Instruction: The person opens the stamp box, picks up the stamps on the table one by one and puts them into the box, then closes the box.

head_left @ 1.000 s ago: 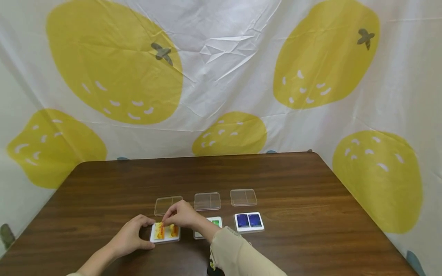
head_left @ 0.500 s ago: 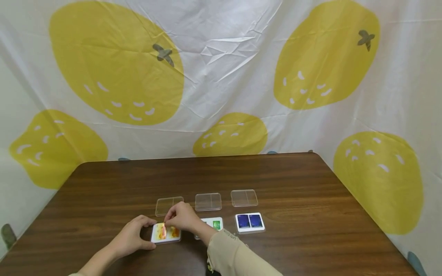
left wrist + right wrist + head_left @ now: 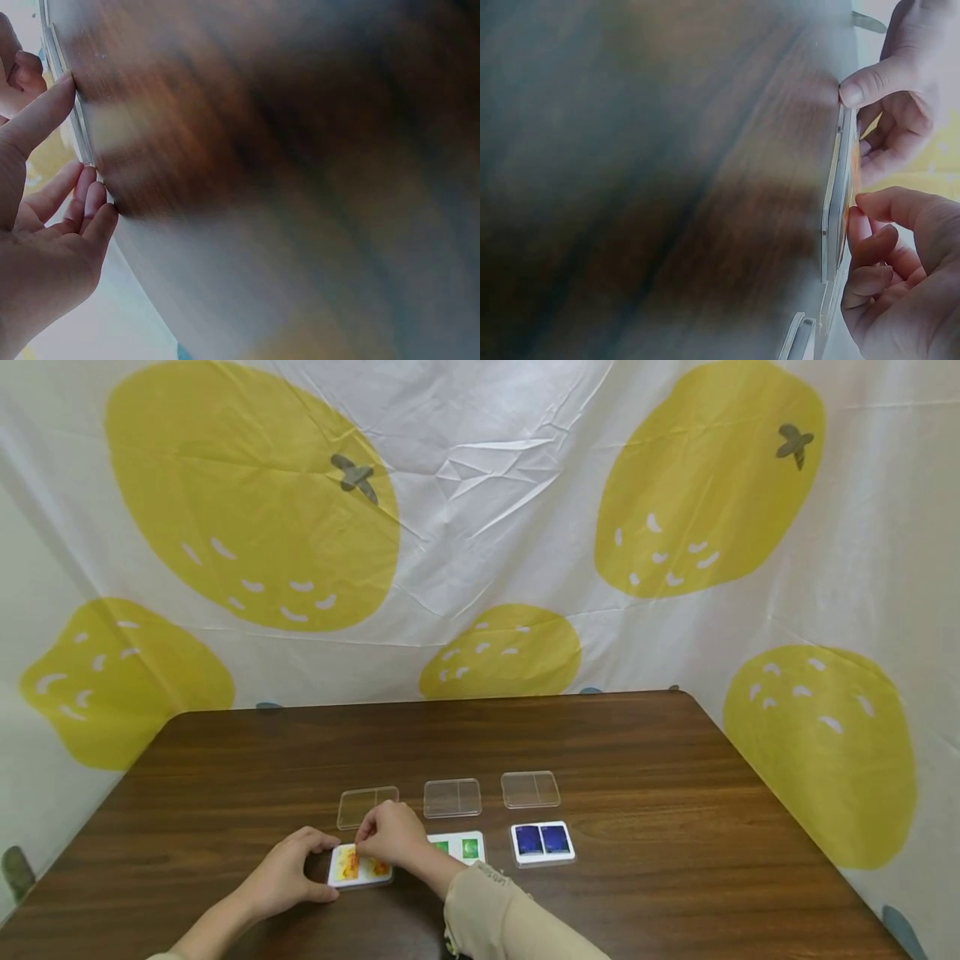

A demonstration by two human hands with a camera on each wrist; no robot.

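Observation:
A flat white case point(image 3: 360, 884) with two small yellow-orange cards point(image 3: 348, 864) lies on the table at the front left. My left hand point(image 3: 288, 872) holds this case by its left side, with the thumb at the near corner and the forefinger at the far one. My right hand point(image 3: 393, 835) reaches over from the right. Its thumb and forefinger point(image 3: 885, 202) pinch at the upper edge of the left yellow-orange card; the exact contact is partly hidden by the fingers. In the left wrist view, the fingers point(image 3: 60, 191) touch the case's thin edge.
Right of the hands lies a case with green cards point(image 3: 470, 849), partly covered by my right forearm. A case with dark blue cards point(image 3: 542, 843) is farther right. Behind them stand three clear plastic lids point(image 3: 452, 798) in a row on the wooden table point(image 3: 637, 752).
The glare on the left yellow-orange card has gone and its picture shows again. My right forearm has shifted slightly left, uncovering more of the green cards. The left hand stays in place.

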